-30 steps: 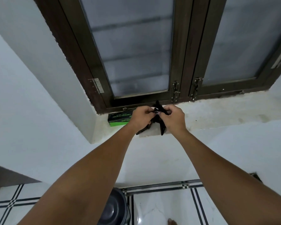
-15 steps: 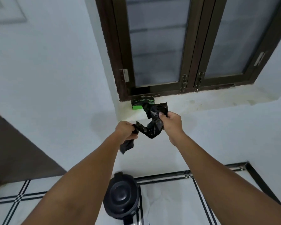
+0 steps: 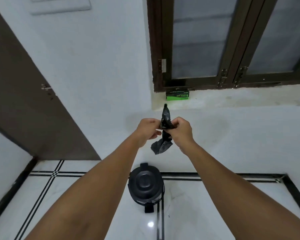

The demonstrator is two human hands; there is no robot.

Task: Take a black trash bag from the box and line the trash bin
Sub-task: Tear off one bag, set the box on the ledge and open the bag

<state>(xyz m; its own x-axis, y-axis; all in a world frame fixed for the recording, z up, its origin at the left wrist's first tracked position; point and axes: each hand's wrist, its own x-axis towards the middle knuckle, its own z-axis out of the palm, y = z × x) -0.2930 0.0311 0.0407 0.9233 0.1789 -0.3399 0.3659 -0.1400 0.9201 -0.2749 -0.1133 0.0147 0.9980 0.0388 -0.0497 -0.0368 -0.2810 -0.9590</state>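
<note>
A crumpled black trash bag [image 3: 163,145] hangs in the air in front of the wall, still bunched into a strip. My left hand [image 3: 148,129] and my right hand [image 3: 181,131] both pinch it close together near its upper part; one end sticks up above my fingers and the other dangles below. The green and black bag box [image 3: 177,97] lies on the window sill, at its left end, apart from my hands. Below my hands the black pedal trash bin [image 3: 145,185] stands on the floor with its lid down.
A dark-framed window [image 3: 232,49] with frosted panes sits above the sill. A brown door [image 3: 24,101] with a latch is on the left. The floor is glossy white tile with black stripes [image 3: 160,220]; a black skirting runs along the walls.
My hands have come away from the sill with the bag, first spreading apart and now drawn together again lower down. The view has tipped down, so the bin shows fully.
</note>
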